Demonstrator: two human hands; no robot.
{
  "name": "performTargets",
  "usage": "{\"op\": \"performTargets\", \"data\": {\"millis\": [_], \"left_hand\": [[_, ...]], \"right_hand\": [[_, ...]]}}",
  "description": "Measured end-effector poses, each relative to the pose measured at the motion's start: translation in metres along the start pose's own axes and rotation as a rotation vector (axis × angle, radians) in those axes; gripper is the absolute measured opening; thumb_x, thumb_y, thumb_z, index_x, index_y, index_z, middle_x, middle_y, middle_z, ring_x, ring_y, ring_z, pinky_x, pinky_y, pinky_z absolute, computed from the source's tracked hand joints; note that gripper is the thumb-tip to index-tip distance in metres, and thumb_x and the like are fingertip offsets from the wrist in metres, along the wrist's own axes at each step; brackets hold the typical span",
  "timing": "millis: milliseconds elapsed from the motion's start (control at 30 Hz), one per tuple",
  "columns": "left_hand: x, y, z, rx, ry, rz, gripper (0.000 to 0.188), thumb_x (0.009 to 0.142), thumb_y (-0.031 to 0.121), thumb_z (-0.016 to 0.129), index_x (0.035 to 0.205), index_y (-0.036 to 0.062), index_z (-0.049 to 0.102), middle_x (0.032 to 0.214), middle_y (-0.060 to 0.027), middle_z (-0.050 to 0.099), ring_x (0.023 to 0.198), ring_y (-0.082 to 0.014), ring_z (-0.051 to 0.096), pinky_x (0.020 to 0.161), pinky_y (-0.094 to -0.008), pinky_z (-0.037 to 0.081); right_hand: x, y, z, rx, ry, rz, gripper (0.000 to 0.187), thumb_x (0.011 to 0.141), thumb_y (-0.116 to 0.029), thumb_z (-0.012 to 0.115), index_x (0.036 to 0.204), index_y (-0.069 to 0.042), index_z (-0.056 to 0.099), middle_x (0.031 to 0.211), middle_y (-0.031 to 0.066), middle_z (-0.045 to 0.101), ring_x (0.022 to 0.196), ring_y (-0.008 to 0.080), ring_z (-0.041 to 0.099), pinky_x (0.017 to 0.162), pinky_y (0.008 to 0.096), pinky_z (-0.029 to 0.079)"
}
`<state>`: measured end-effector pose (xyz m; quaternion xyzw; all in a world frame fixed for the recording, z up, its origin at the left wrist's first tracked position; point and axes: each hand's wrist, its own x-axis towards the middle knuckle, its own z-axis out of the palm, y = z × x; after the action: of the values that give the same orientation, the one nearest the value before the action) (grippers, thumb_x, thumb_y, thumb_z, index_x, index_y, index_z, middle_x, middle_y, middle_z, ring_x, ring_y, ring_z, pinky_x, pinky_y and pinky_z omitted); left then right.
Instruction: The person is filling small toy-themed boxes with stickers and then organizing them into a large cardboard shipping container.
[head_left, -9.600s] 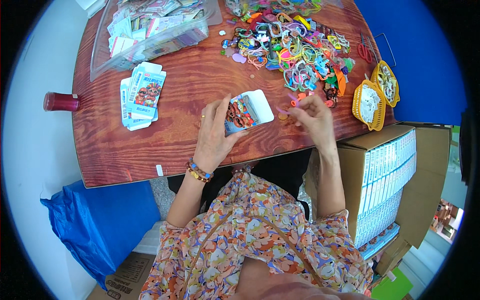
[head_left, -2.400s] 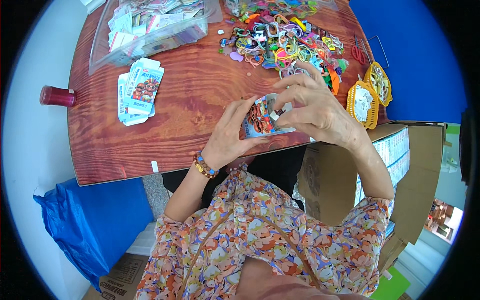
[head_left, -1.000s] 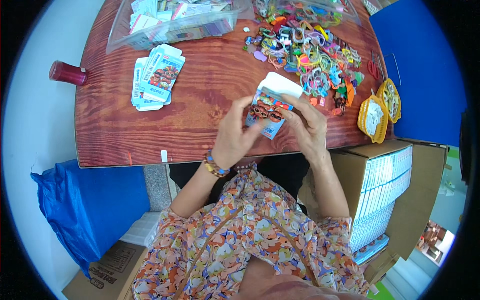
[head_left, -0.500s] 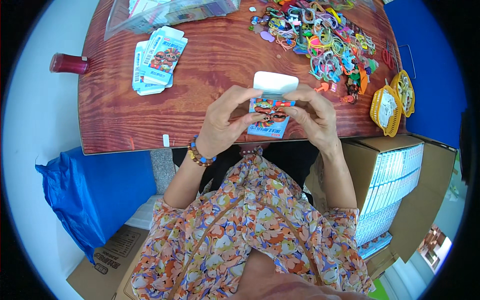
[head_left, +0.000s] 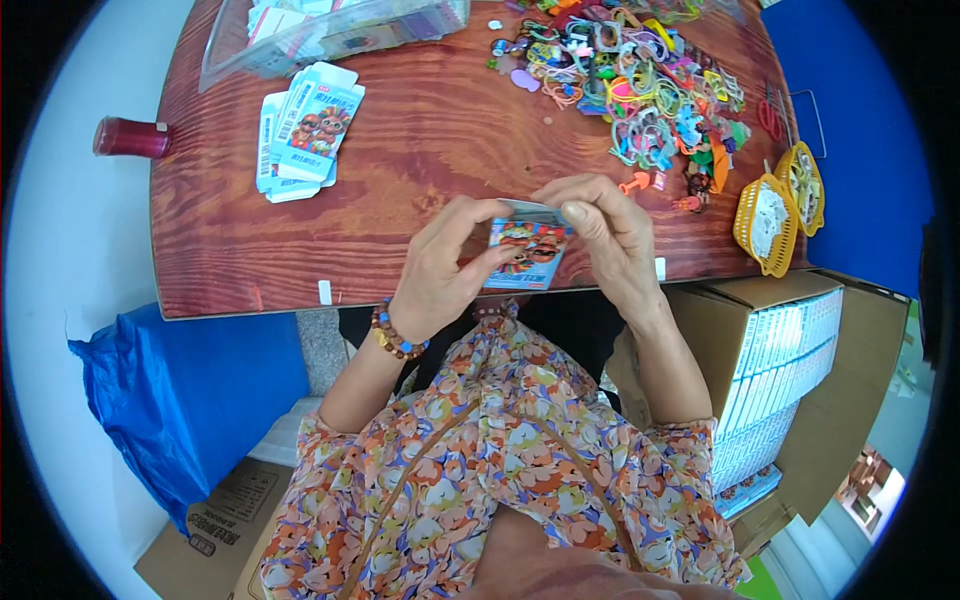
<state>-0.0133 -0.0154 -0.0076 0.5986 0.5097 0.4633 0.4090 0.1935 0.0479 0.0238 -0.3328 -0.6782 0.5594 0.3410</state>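
A small light-blue card box (head_left: pixel 527 262) with cartoon figures on its front is held over the table's near edge. My left hand (head_left: pixel 446 262) grips its left side, thumb on the printed front and fingers behind. Around the top right corner, my right hand (head_left: pixel 608 226) pinches the box's top edge between thumb and fingers. The white top flap that stood up is now folded down out of sight. Beyond my left hand lies a stack of flattened blue boxes (head_left: pixel 318 128) of the same print.
Colourful hair ties and trinkets (head_left: pixel 640 90) are heaped at the far right. Two yellow baskets (head_left: pixel 742 228) stand at the right edge near red-handled scissors (head_left: pixel 768 118). A clear plastic bin (head_left: pixel 350 35) is at the back; a dark red cylinder (head_left: pixel 133 138) is at left. An open carton (head_left: pixel 860 400) holds packed boxes.
The box's raised white flap has been folded down. My right thumb has moved from the front of the box up to its top edge. The view has shifted slightly.
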Motion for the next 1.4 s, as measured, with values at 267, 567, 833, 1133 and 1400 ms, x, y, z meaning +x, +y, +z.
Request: {"op": "performTargets", "data": {"millis": [267, 567, 833, 1133, 1400], "left_hand": [[-0.005, 0.002, 0.007, -0.265, -0.070, -0.159, 0.042, 0.088, -0.004, 0.069, 0.125, 0.0020, 0.050, 0.109, -0.0122, 0.064, 0.096, -0.0179, 0.069, 0.079, -0.0316, 0.059], [-0.005, -0.003, 0.007, -0.256, -0.084, -0.154, 0.049, 0.087, -0.003, 0.069, 0.128, 0.0049, 0.044, 0.103, -0.0129, 0.066, 0.092, -0.0197, 0.070, 0.076, -0.0332, 0.059], [-0.006, -0.004, 0.008, -0.226, -0.071, -0.144, 0.050, 0.086, -0.002, 0.071, 0.128, 0.0053, 0.045, 0.101, -0.0121, 0.066, 0.091, -0.0192, 0.070, 0.074, -0.0322, 0.058], [-0.010, -0.001, 0.024, -0.362, 0.013, -0.255, 0.049, 0.086, -0.004, 0.071, 0.131, 0.0052, 0.052, 0.099, -0.0075, 0.064, 0.085, -0.0131, 0.066, 0.073, -0.0270, 0.055], [-0.014, -0.003, 0.025, -0.271, -0.117, -0.254, 0.041, 0.086, 0.002, 0.073, 0.126, 0.0058, 0.064, 0.102, -0.0059, 0.060, 0.088, -0.0118, 0.062, 0.076, -0.0264, 0.054]], "right_hand": [[0.002, -0.008, -0.004, 0.155, 0.049, 0.188, 0.012, 0.096, -0.004, 0.064, 0.106, 0.002, 0.067, 0.100, 0.0052, 0.070, 0.089, 0.0081, 0.063, 0.078, 0.0250, 0.051], [0.001, -0.015, -0.008, -0.043, -0.058, 0.268, 0.019, 0.091, 0.003, 0.065, 0.108, 0.001, 0.073, 0.099, 0.0066, 0.073, 0.091, 0.0104, 0.066, 0.080, 0.0257, 0.053], [-0.004, -0.012, -0.003, -0.192, -0.031, 0.166, 0.021, 0.091, 0.003, 0.065, 0.110, 0.000, 0.073, 0.103, 0.0093, 0.075, 0.092, 0.0112, 0.068, 0.079, 0.0259, 0.054], [-0.031, 0.001, 0.008, -0.588, 0.024, -0.161, 0.031, 0.088, 0.001, 0.067, 0.119, 0.000, 0.068, 0.124, 0.0179, 0.067, 0.113, 0.0331, 0.067, 0.091, 0.0363, 0.055], [-0.042, 0.008, -0.010, -0.059, 0.016, 0.304, 0.026, 0.094, 0.000, 0.063, 0.120, 0.000, 0.069, 0.114, 0.0094, 0.073, 0.103, 0.0147, 0.068, 0.088, 0.0278, 0.054]]}}
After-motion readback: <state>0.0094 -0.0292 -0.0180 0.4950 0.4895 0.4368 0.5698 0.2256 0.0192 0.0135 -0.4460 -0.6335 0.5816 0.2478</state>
